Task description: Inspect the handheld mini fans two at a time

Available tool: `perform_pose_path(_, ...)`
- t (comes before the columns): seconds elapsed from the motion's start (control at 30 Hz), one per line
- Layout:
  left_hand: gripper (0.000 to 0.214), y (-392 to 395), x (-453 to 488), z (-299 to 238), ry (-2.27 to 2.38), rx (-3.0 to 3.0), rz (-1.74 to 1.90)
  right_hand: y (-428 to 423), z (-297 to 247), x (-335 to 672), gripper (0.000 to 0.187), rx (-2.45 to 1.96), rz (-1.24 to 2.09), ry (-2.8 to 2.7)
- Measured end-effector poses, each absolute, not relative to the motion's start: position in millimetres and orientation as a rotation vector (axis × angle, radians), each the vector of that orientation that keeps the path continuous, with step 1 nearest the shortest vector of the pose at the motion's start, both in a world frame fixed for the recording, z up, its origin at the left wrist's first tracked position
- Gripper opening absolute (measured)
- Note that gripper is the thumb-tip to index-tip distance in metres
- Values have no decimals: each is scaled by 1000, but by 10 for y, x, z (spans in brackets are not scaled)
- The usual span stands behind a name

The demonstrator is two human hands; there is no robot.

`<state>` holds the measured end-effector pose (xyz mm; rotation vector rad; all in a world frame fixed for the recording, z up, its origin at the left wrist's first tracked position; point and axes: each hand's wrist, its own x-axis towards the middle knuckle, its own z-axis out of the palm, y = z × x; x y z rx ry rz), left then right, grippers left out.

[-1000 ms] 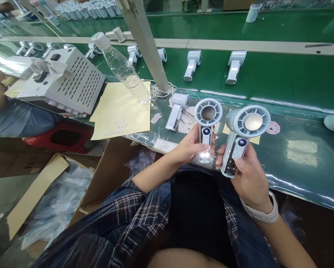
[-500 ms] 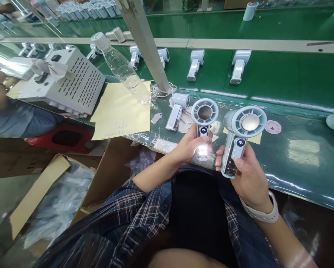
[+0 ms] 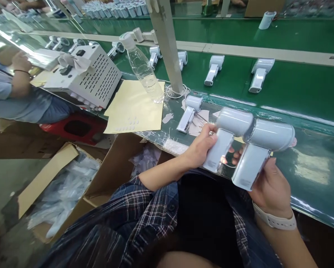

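Note:
My left hand (image 3: 201,149) is closed around the handle of a pale blue-white handheld fan (image 3: 225,137), held with its side toward me. My right hand (image 3: 270,186), with a white wristband, grips the handle of a second, larger-looking fan (image 3: 260,147) the same way. The two fan heads touch side by side above the near edge of the green bench (image 3: 309,167). A third fan (image 3: 189,111) lies on the bench just beyond my left hand, among scraps of peeled film.
Several more fans (image 3: 258,74) lie on the green conveyor behind. A water bottle (image 3: 143,69), a slanted white post (image 3: 168,44), a yellow sheet (image 3: 135,108) and a white perforated box (image 3: 95,76) sit left. An open carton of plastic bags (image 3: 60,193) stands below. A seated person (image 3: 18,93) is at far left.
Both fans have turned from facing me, screens lit, to showing their sides. They have come together. My view has shifted a little left and down.

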<state>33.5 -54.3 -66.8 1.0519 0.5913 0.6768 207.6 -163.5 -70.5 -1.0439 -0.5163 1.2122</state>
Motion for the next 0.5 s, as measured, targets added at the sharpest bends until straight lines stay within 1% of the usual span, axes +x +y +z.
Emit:
perform_pose_path(0.1, 57, -612, 250, -535, 549, 1131, 666, -1654, -652, 2039, 35, -1035, 1181, -539)
perform_pose_path(0.3, 57, -628, 167, -324, 422, 1079, 641, -1679, -521, 2012, 27, -1054, 1090, -586)
perform_pose_path(0.4, 69, -567, 259, -362, 361, 999, 595, -1637, -484, 2020, 28, -1023, 1187, -596)
perform_pose_path(0.43, 70, -550, 299, -388, 340, 964, 561, -1616, -473, 2020, 29, -1013, 1244, -590)
perform_pose_path(0.5, 66, -531, 372, -446, 306, 888, 488, -1577, -453, 2010, 31, -1010, 1320, -565)
